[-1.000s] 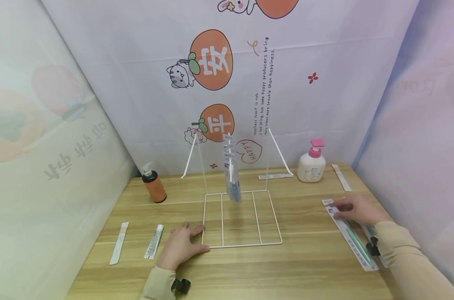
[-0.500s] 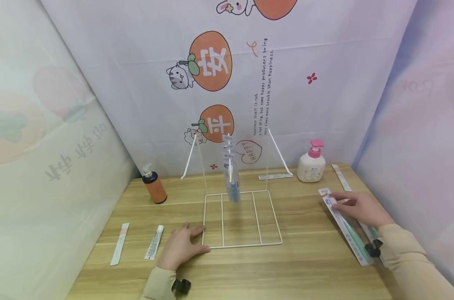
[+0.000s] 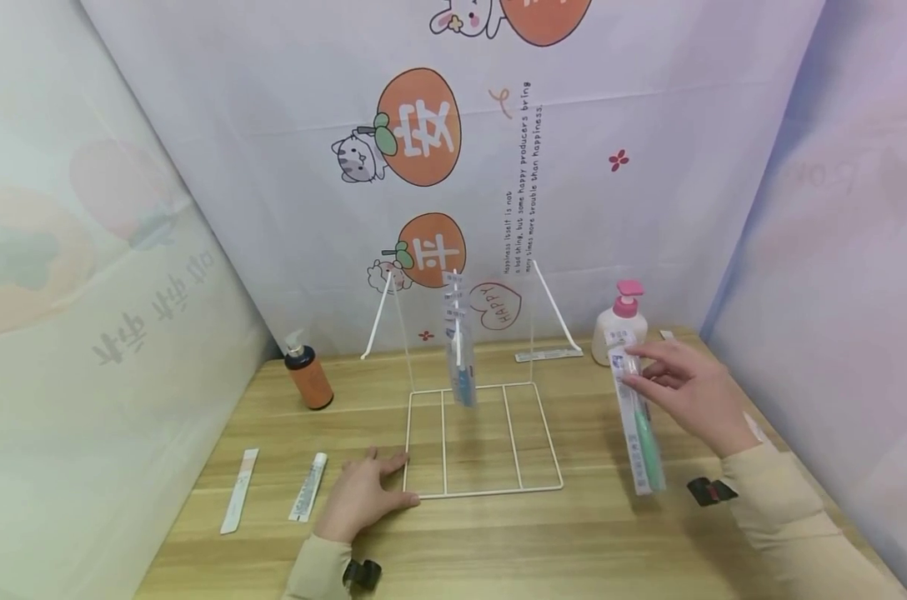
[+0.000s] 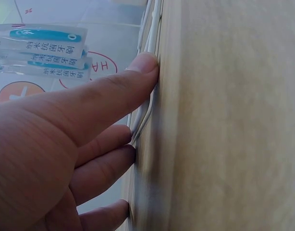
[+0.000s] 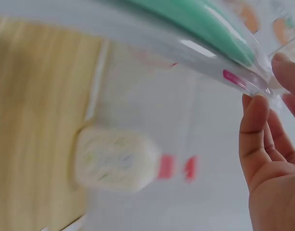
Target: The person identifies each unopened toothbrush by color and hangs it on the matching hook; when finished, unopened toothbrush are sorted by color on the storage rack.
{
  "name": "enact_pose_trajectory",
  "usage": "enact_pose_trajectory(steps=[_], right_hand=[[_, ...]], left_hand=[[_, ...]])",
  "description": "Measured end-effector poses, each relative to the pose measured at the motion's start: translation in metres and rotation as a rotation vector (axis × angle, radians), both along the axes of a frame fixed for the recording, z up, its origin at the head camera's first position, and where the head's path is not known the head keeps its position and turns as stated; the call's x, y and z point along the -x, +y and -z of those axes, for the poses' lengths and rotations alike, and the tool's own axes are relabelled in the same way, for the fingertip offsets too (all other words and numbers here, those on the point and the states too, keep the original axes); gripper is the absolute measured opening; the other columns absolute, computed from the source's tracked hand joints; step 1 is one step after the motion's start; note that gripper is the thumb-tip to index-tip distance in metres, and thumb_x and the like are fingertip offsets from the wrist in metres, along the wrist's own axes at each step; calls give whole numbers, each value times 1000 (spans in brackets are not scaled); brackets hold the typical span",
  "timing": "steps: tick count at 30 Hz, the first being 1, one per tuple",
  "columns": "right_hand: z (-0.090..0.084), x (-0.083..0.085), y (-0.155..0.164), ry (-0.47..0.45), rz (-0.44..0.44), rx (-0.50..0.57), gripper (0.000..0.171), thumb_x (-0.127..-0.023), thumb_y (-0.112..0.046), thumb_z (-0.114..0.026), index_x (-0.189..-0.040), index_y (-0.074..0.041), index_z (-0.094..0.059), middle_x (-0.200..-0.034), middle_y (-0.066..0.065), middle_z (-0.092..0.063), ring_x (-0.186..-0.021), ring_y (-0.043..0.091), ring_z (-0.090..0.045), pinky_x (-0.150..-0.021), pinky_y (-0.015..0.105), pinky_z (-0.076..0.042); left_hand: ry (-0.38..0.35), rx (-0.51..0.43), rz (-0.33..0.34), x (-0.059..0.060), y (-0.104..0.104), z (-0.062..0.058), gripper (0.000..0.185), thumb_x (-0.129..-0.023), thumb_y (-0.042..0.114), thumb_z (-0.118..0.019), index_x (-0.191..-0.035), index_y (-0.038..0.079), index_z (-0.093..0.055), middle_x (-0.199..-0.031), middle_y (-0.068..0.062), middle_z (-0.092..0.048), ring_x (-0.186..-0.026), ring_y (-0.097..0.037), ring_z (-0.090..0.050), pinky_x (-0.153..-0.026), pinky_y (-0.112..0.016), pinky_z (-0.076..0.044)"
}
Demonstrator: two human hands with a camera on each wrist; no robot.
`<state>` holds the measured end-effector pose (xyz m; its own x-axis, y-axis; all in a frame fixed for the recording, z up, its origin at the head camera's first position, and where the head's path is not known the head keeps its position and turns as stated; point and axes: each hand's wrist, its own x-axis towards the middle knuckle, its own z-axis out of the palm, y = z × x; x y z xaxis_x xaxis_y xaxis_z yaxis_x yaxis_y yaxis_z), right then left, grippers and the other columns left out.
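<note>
My right hand [image 3: 686, 387] pinches a green toothbrush in a clear blister pack [image 3: 644, 446] near its upper end, with the pack hanging slanted above the table's right side. In the right wrist view, the green handle [image 5: 190, 19] shows through the plastic, and thumb and fingertips meet at the pack's end. My left hand [image 3: 359, 496] rests at the front left corner of a white wire display rack [image 3: 498, 491]. Its thumb [image 4: 143, 62] presses on the base wire, fingers spread on the tabletop. Several packaged blue toothbrushes [image 3: 463, 375] hang from the rack's middle hook.
A pink-topped pump bottle [image 3: 611, 325] stands behind the held pack, and an orange pump bottle [image 3: 311, 379] at back left. A toothpaste tube [image 3: 308, 487] and a narrow white packet [image 3: 239, 492] lie left. Another packet [image 3: 549, 355] lies behind the rack. Printed cloth walls surround the table.
My right hand has lifted the green toothbrush pack off the table and carried it left toward the rack, tilting it more upright. My left hand has stayed at the rack's corner.
</note>
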<state>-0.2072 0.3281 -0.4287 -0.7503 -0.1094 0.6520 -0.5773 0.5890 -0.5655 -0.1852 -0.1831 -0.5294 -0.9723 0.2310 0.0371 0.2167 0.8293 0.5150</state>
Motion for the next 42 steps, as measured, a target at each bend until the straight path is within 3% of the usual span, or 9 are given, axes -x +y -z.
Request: enact_pose_trajectory(steps=[4, 8, 12, 18, 22, 30, 38, 42], right_hand=[[-23, -15, -27, 79, -71, 90, 57, -71, 21, -91, -122, -2, -80, -97, 11, -69, -81, 4, -69, -74, 14, -60], [-44, -32, -49, 137, -151, 144, 61, -64, 30, -88, -118, 5, -78, -105, 17, -69, -80, 8, -71, -72, 17, -61], [-61, -46, -66, 207, -286, 211, 60, -61, 37, -82, -116, 14, -75, -109, 24, -68, -81, 11, -72, -72, 20, -62], [-61, -51, -76, 234, -449, 308, 58, -64, 36, -81, -118, 18, -72, -115, 26, -67, -84, 15, -72, -74, 22, -63], [-53, -48, -81, 233, -434, 295, 62, -60, 38, -80, -118, 17, -72, -115, 27, -66, -83, 14, -71, -71, 22, -62], [-44, -42, -92, 207, -292, 193, 64, -62, 31, -88, -120, 5, -77, -117, 18, -67, -83, 14, -71, -70, 21, -62], [-32, -11, -99, 318, -136, 110, 58, -65, 20, -94, -116, 1, -77, -115, 13, -70, -83, 15, -69, -66, 16, -59], [-31, 5, -103, 330, -86, 97, 47, -72, 15, -94, -114, 2, -77, -113, 12, -70, -87, 13, -68, -65, 18, -60]], left_hand=[[-8, -12, -1, 0, 0, 0, 72, -78, 51, -95, -138, 16, -76, -149, -31, -59, -144, -56, -48, -111, -82, -33], [-11, -17, -6, 0, 0, 0, 71, -78, 50, -96, -138, 16, -77, -149, -31, -59, -144, -56, -48, -111, -82, -34], [-7, -10, -4, 0, -1, -2, 71, -78, 50, -95, -138, 16, -76, -148, -30, -60, -144, -55, -49, -111, -82, -33], [-12, -14, 1, 0, -1, -2, 71, -79, 50, -95, -138, 15, -76, -147, -27, -62, -145, -54, -48, -113, -82, -30], [-9, -9, 3, 0, -1, -2, 72, -78, 50, -95, -138, 15, -76, -147, -28, -62, -145, -54, -48, -112, -82, -32], [-4, -7, 8, 0, -1, -1, 71, -79, 50, -95, -138, 15, -76, -147, -27, -63, -144, -55, -48, -113, -82, -30], [12, -2, 14, 0, -1, 0, 71, -78, 50, -95, -137, 15, -77, -145, -28, -64, -142, -56, -50, -111, -84, -31], [3, -7, 12, 0, -1, 1, 72, -78, 52, -95, -137, 15, -77, -145, -26, -65, -143, -55, -50, -112, -83, -30]])
